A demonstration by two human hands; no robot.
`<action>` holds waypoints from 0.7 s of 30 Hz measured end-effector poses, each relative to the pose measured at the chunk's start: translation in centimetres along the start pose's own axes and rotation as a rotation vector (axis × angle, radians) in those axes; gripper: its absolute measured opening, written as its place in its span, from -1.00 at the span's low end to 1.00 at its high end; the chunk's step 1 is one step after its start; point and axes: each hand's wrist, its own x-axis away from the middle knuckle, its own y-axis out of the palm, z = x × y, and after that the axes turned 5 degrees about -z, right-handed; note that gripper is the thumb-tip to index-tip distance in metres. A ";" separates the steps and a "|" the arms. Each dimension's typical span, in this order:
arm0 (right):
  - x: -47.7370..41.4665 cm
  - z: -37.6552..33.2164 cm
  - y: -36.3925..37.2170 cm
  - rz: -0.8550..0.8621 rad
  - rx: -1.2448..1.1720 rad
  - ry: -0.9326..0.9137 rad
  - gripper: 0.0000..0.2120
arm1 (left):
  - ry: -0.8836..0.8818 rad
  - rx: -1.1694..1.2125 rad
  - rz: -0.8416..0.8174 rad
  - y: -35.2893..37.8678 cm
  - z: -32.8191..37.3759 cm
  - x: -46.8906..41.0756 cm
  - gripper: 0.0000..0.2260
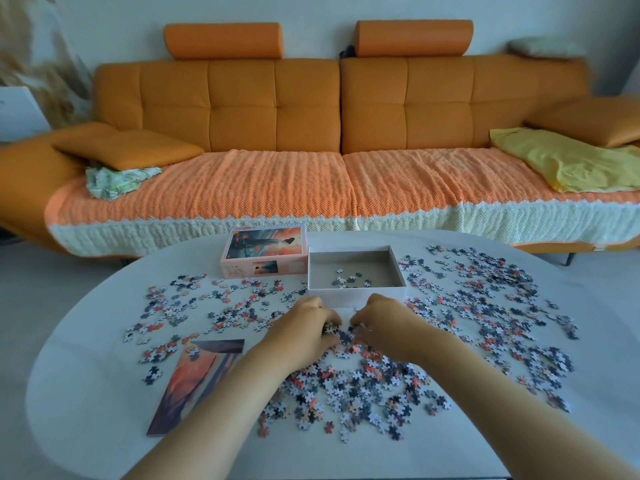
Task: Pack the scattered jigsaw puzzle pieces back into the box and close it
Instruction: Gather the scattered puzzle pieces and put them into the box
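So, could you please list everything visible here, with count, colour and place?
table: one, white, oval
box: one, white, open, table's far middle
lid: one, pink, pictured, left of box
puzzle pieces: many, grey, white, orange, scattered over table; few inside box
picture sheet: one, orange-grey, table's near left
sofa: one, orange, behind table
yellow cloth: one, sofa's right
left hand: fingers curled round pieces, before box
right hand: on pieces, beside left hand

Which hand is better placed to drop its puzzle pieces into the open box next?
Probably the right hand: it sits directly before the front wall of the open box, while the left hand is by its left corner. Both curl around puzzle pieces.
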 end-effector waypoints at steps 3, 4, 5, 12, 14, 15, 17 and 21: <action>0.0 -0.5 -0.4 0.022 -0.035 -0.006 -0.82 | -0.001 0.065 0.018 0.0 0.2 -0.5 -0.77; -0.1 -0.6 -0.6 0.020 -0.031 -0.012 -0.81 | 0.004 0.076 0.027 0.0 0.2 -0.7 -0.77; -0.1 -0.6 -0.7 0.019 -0.026 -0.014 -0.78 | 0.007 0.088 0.040 -0.1 0.2 -0.9 -0.77; -1.0 0.6 -3.6 0.253 -0.169 -0.014 -0.83 | 0.050 0.296 0.199 -2.4 0.7 -2.8 -0.83; -1.9 0.8 -4.3 0.370 -0.224 0.001 -0.84 | 0.050 0.359 0.282 -3.0 0.8 -3.9 -0.84; -2.5 1.0 -4.4 0.428 -0.250 0.003 -0.84 | 0.052 0.365 0.327 -3.2 0.8 -4.5 -0.84; -3.5 1.2 -4.4 0.512 -0.273 -0.008 -0.82 | 0.056 0.335 0.377 -3.2 0.8 -5.7 -0.83; -4.7 1.7 -3.6 0.398 -0.195 -0.058 -0.75 | 0.094 0.231 0.290 -2.6 0.5 -7.4 -0.77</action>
